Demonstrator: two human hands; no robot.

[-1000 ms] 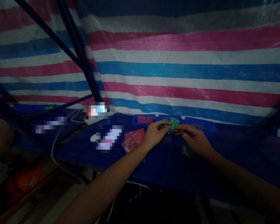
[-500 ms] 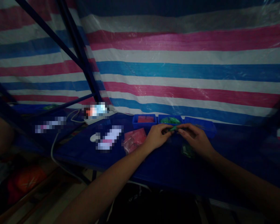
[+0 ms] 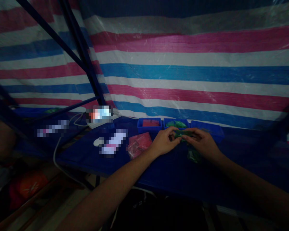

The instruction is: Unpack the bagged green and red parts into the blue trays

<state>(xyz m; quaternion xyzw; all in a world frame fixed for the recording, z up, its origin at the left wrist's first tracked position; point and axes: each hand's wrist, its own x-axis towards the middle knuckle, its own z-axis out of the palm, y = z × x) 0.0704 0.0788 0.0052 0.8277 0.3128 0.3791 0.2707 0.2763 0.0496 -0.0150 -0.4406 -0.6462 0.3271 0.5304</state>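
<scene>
Between my two hands is a small green packet [image 3: 183, 134], held over the blue table. My left hand [image 3: 164, 141] pinches its left end with thumb and fingers. The right end is gripped by my right hand [image 3: 202, 141], whose thumb lies along the near edge. Beneath my right hand a shiny green plastic packet [image 3: 193, 155] rests on the table. Left of my left wrist lie pink packets [image 3: 138, 144] in clear wrapping. Just behind my hands stands a blue bin with green packets [image 3: 175, 124]. Dim light hides the packet's details.
A blue bin with pink contents [image 3: 149, 124] and another blue bin [image 3: 212, 131] flank the middle one. Leftward are a white round object [image 3: 98, 141], a power strip [image 3: 103, 122] and a cable [image 3: 55, 154]. A striped sheet [image 3: 195, 73] hangs behind; another person's arm [image 3: 1, 141] shows far left.
The green packet now shows wider and flatter between my hands. My right hand's fingers have shifted, with the thumb closer to my left thumb. The table items look unchanged.
</scene>
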